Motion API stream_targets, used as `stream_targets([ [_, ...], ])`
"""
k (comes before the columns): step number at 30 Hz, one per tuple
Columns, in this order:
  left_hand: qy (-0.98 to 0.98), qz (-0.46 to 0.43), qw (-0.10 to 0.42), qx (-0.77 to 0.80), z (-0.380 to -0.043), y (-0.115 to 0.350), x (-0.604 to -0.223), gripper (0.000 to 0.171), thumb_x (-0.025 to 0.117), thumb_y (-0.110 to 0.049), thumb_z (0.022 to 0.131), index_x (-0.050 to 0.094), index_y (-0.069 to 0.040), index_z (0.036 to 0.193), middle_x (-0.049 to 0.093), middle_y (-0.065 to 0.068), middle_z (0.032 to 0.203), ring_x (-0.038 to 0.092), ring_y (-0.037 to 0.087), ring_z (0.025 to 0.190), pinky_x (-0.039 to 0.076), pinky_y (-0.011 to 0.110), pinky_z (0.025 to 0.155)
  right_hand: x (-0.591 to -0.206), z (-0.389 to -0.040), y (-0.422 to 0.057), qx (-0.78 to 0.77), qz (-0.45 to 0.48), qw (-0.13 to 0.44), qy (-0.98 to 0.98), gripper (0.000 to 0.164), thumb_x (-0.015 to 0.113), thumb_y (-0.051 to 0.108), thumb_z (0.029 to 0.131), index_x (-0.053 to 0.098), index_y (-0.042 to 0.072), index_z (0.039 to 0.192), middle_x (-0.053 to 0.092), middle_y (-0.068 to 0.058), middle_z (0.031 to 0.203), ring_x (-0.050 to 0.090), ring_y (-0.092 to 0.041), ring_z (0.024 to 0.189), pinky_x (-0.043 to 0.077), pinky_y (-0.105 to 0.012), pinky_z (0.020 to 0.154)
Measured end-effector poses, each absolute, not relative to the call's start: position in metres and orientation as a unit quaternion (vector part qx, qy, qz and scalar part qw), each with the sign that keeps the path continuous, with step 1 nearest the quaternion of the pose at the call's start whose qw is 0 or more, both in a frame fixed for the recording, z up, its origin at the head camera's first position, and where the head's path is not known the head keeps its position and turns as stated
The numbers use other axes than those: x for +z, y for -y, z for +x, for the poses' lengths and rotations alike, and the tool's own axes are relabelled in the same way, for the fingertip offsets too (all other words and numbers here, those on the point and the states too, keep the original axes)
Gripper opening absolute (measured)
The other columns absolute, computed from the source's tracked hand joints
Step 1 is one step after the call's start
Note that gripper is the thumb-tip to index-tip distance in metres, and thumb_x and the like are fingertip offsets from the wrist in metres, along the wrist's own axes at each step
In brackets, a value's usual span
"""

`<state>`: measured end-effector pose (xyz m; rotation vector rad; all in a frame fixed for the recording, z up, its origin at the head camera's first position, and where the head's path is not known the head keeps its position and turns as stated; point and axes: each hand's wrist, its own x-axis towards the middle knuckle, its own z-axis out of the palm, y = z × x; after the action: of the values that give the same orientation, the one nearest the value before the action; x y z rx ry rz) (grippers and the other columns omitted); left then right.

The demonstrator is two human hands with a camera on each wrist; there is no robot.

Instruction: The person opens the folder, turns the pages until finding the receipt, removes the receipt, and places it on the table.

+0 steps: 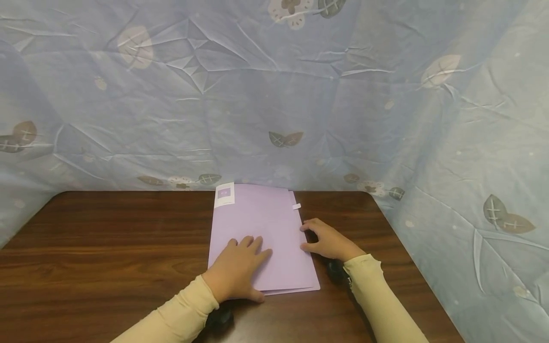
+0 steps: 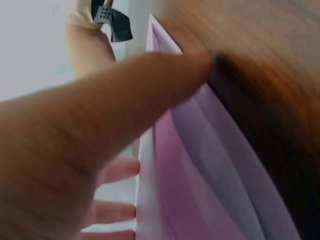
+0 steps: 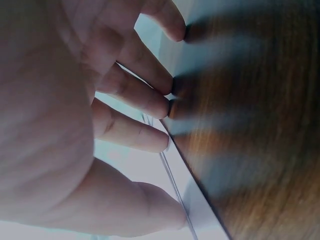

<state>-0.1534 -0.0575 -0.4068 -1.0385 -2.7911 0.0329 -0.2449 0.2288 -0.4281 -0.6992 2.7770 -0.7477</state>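
While the purple folder (image 1: pixel 274 216) lies on the desk (image 1: pixel 107 238) in the head view, left hand (image 1: pixel 240 269) is spread over its lower-left corner, right hand (image 1: pixel 332 242) relaxed at its right edge. Left wrist: thumb crosses the folder's parted lower edge. Right wrist: thumb and forefinger touch its side.

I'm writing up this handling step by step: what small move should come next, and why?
Probably lift the top layer of the purple folder slightly at its right edge with the right hand. That hand's fingers are at that edge, where more than one layer shows, and the left hand lies spread on the folder's lower left, where it could help steady it.
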Motion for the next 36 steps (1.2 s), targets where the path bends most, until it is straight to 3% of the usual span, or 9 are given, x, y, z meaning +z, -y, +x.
stream_targets([
  [5, 0.938, -0.328, 0.111, 0.03, -0.147, 0.052, -0.408, 0.092, 0.086, -0.07, 0.06, 0.066, -0.014, 0.131, 0.063, 0.012, 0.121, 0.058, 0.027, 0.104, 0.049, 0.045, 0.071, -0.428, -0.245, -0.227, -0.246, -0.232, 0.094, -0.936, 0.05, 0.077, 0.024, 0.094, 0.061, 0.0, 0.136, 0.052, -0.021, 0.147, 0.048, -0.039, 0.14, 0.037, -0.055, 0.116],
  [15, 0.946, -0.3, 0.119, 0.013, -0.138, 0.054, -0.407, 0.086, 0.086, -0.065, 0.066, 0.066, -0.011, 0.131, 0.064, 0.016, 0.126, 0.059, 0.032, 0.111, 0.052, 0.049, 0.068, -0.429, -0.245, -0.224, -0.239, -0.229, 0.103, -0.938, 0.048, 0.075, 0.023, 0.096, 0.062, 0.002, 0.137, 0.048, -0.019, 0.153, 0.047, -0.037, 0.142, 0.038, -0.053, 0.116],
  [23, 0.934, -0.328, 0.144, -0.019, -0.142, 0.061, -0.403, 0.066, 0.084, -0.056, 0.069, 0.068, -0.01, 0.113, 0.057, 0.004, 0.093, 0.061, 0.026, 0.09, 0.053, 0.038, 0.054, -0.429, -0.248, -0.224, -0.225, -0.252, 0.102, -0.936, 0.037, 0.068, 0.012, 0.098, 0.063, 0.0, 0.133, 0.047, -0.021, 0.153, 0.047, -0.039, 0.142, 0.04, -0.053, 0.115],
  [28, 0.932, -0.33, 0.138, -0.052, -0.14, 0.067, -0.394, 0.066, 0.083, -0.053, 0.07, 0.066, -0.011, 0.119, 0.06, 0.005, 0.101, 0.063, 0.028, 0.096, 0.056, 0.04, 0.059, -0.43, -0.249, -0.225, -0.224, -0.257, 0.102, -0.935, 0.028, 0.069, 0.014, 0.098, 0.066, 0.005, 0.124, 0.049, -0.021, 0.151, 0.047, -0.041, 0.141, 0.039, -0.056, 0.115],
  [36, 0.944, -0.295, 0.081, -0.12, -0.135, 0.079, -0.379, 0.073, 0.081, -0.045, 0.076, 0.063, -0.012, 0.139, 0.063, 0.012, 0.133, 0.062, 0.033, 0.116, 0.058, 0.05, 0.077, -0.431, -0.247, -0.23, -0.231, -0.251, 0.091, -0.936, 0.046, 0.074, 0.018, 0.096, 0.063, 0.003, 0.137, 0.054, -0.019, 0.146, 0.05, -0.041, 0.139, 0.038, -0.058, 0.115],
])
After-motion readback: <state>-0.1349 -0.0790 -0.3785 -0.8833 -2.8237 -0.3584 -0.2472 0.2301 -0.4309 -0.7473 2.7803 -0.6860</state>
